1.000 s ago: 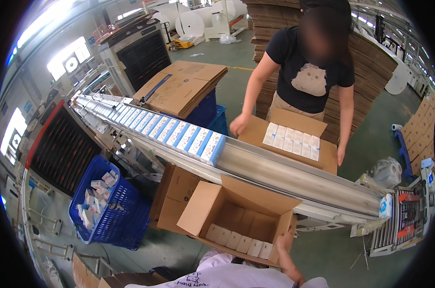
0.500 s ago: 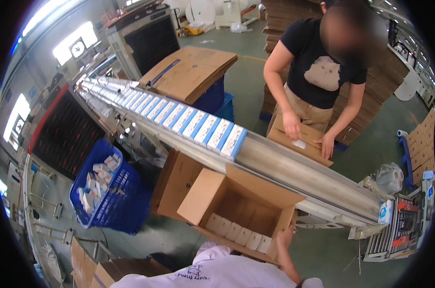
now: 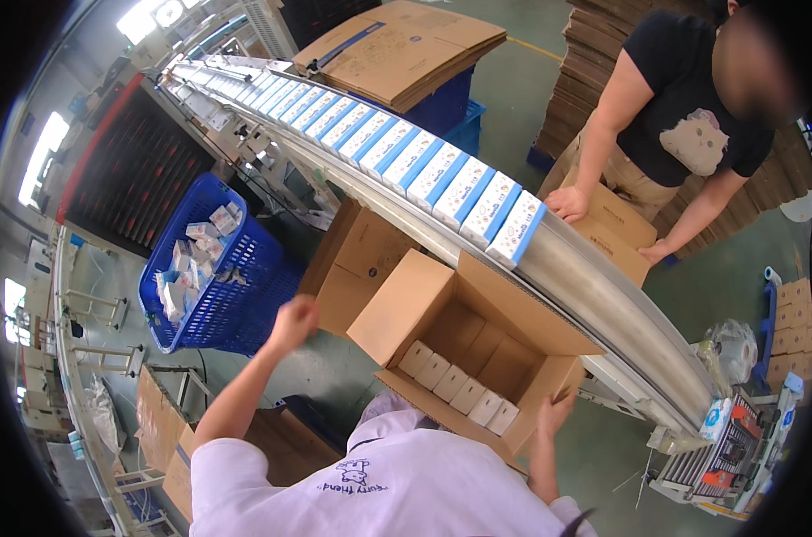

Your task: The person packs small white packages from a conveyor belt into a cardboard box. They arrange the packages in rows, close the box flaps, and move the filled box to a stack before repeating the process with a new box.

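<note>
An open cardboard carton [image 3: 393, 313] stands in front of me, tilted, with a row of several small white boxes [image 3: 451, 380] along its near side. My right hand [image 3: 556, 413] grips the carton's right wall, its fingers partly behind the edge. My left hand [image 3: 296, 324] is raised off to the carton's left, fingers curled and no object visible in it. It is nearest to a second brown carton [image 3: 357, 268] under the conveyor's edge. Beyond my carton, a long line of blue-and-white boxes [image 3: 460, 188] stands side by side on the conveyor [image 3: 603, 286].
A blue basket [image 3: 263, 286] of loose small boxes is at left. Across the conveyor, a co-worker handles a carton [image 3: 612, 228] with both hands. Flat cardboard sheets [image 3: 406, 49] are stacked at the back. A roller table [image 3: 710, 456] is at the conveyor's right end.
My left hand has come into view, lifted at the left. The boxes on the conveyor sit further right in the picture as the view shifted. The co-worker's hands have moved apart on the carton.
</note>
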Demonstrator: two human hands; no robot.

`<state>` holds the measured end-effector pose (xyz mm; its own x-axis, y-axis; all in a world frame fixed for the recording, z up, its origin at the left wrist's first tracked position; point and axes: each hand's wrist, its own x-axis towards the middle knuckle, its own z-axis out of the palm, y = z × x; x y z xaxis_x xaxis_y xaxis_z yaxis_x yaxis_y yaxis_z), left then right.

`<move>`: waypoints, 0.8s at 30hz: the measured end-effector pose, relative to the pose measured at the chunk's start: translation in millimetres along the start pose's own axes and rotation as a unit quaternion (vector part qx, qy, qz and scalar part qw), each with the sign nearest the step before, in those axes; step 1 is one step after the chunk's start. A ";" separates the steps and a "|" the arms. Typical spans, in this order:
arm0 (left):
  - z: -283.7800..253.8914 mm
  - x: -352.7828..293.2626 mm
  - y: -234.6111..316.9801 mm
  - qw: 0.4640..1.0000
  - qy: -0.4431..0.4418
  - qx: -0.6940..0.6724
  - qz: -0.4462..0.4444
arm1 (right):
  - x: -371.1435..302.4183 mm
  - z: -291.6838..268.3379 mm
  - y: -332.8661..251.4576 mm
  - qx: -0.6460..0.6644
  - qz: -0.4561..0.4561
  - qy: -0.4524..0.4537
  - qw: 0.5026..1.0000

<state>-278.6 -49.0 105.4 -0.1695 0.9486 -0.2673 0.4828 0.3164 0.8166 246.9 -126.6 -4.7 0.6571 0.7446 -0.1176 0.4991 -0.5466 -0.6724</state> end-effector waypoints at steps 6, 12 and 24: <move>27.3 180.7 118.1 0.894 0.116 0.192 0.387 | 38.8 -58.0 -152.7 -0.017 -0.279 0.259 0.924; 85.7 285.2 200.0 0.844 0.122 0.491 0.176 | 113.6 -6.3 -206.2 0.002 -0.241 -0.056 0.969; 196.3 240.0 214.0 0.949 -0.140 0.244 0.142 | 179.5 -15.3 -177.7 -0.031 -0.017 -0.042 0.998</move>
<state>-47.3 248.2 115.6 0.2287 0.9400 -0.2532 0.8273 -0.0506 0.5594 284.8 98.4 104.8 0.5912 0.7907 -0.1588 0.5559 -0.5421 -0.6301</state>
